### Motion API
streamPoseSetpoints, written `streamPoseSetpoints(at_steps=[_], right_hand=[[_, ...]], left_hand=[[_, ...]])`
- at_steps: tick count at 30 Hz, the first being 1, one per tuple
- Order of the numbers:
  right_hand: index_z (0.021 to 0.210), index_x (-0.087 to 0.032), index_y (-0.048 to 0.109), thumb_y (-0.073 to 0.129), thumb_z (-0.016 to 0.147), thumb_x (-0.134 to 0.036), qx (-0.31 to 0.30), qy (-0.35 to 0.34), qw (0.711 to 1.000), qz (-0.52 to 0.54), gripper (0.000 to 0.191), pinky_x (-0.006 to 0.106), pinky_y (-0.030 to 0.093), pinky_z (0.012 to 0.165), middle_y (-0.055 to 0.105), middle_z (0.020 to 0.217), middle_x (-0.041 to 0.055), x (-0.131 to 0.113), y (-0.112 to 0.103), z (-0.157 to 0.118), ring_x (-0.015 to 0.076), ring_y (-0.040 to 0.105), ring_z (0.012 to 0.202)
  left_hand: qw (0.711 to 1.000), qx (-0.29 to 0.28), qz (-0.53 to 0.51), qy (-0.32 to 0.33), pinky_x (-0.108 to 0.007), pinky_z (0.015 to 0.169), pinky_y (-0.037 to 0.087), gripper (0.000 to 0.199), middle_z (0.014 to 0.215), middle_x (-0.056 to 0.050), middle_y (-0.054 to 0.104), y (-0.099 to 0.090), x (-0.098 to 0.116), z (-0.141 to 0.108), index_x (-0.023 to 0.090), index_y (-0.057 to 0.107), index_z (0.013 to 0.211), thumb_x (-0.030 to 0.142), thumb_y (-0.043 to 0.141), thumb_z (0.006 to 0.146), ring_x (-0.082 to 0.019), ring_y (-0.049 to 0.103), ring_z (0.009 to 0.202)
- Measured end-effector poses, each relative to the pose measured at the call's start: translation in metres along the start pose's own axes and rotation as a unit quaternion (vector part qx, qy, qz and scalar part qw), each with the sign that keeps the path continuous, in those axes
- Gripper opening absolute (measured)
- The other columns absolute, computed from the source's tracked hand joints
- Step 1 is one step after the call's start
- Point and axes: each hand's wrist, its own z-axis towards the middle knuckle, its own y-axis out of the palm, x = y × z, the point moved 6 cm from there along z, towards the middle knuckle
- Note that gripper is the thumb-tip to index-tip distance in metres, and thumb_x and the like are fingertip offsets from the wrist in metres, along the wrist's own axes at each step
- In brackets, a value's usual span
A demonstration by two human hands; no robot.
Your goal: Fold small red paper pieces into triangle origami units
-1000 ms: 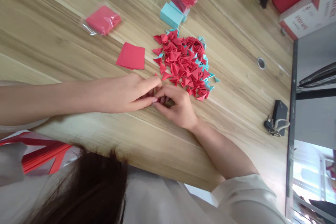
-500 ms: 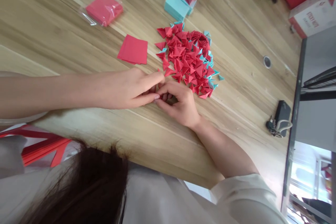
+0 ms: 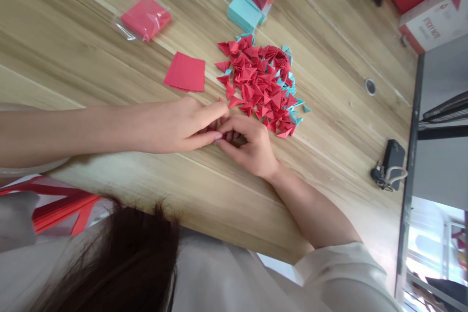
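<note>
Both hands, left hand (image 3: 175,124) and right hand (image 3: 250,144), fingers pinched on a red paper piece (image 3: 211,128); box (image 3: 435,22) lettered "STICKY NOTE".

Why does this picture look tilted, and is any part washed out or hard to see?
Head view: the wooden table runs slantwise, the camera being tilted; the window area at lower right is overexposed; dark hair sits blurred in the foreground; the left hand and right hand look sharp, evenly lit.

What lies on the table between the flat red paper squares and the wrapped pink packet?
In the head view, only bare wooden table lies between the red paper squares and the wrapped pink packet.
</note>
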Motion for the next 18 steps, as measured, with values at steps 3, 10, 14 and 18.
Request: streamPoseSetpoints(at_steps=[3, 10, 14, 18], right_hand=[[0.077, -0.016, 0.059, 0.06, 0.083, -0.017, 0.0, -0.006, 1.0, 0.003, 0.006, 0.021, 0.04, 0.055, 0.057, 0.073, 0.0001, -0.0003, 0.0001, -0.0007, 0.0084, 0.05, 0.063], [0.076, -0.016, 0.058, 0.059, 0.083, -0.017, -0.003, 0.0, 1.0, 0.003, 0.007, 0.022, 0.04, 0.056, 0.057, 0.073, -0.0001, 0.0001, 0.0005, 0.0, 0.0086, 0.05, 0.063], [0.077, -0.017, 0.059, 0.06, 0.083, -0.017, 0.0, -0.003, 1.0, 0.007, 0.006, 0.022, 0.041, 0.056, 0.057, 0.073, -0.0001, 0.0003, 0.0003, -0.0001, 0.0086, 0.05, 0.063], [0.077, -0.017, 0.058, 0.06, 0.082, -0.016, -0.001, -0.005, 1.0, 0.011, 0.006, 0.022, 0.041, 0.056, 0.056, 0.072, -0.0002, 0.0001, 0.0004, 0.0, 0.0085, 0.05, 0.063]], left_hand=[[1.0, -0.004, -0.005, -0.005, -0.021, 0.051, 0.03, 0.013, 0.071, 0.003, 0.057, -0.0001, 0.0, 0.0001, 0.018, 0.051, 0.099, 0.028, 0.051, 0.091, -0.011, 0.053, 0.057], [1.0, -0.007, -0.005, -0.002, -0.021, 0.053, 0.031, 0.015, 0.074, 0.002, 0.058, 0.001, -0.0016, 0.0005, 0.018, 0.052, 0.1, 0.031, 0.051, 0.091, -0.012, 0.055, 0.06], [1.0, -0.011, -0.009, -0.009, -0.021, 0.052, 0.03, 0.014, 0.072, 0.002, 0.058, 0.0001, -0.0008, 0.0003, 0.018, 0.052, 0.098, 0.03, 0.05, 0.091, -0.011, 0.053, 0.058], [1.0, -0.011, -0.005, -0.009, -0.021, 0.052, 0.03, 0.013, 0.071, 0.002, 0.057, -0.0008, 0.0005, 0.0002, 0.018, 0.052, 0.097, 0.029, 0.051, 0.091, -0.011, 0.053, 0.057]])
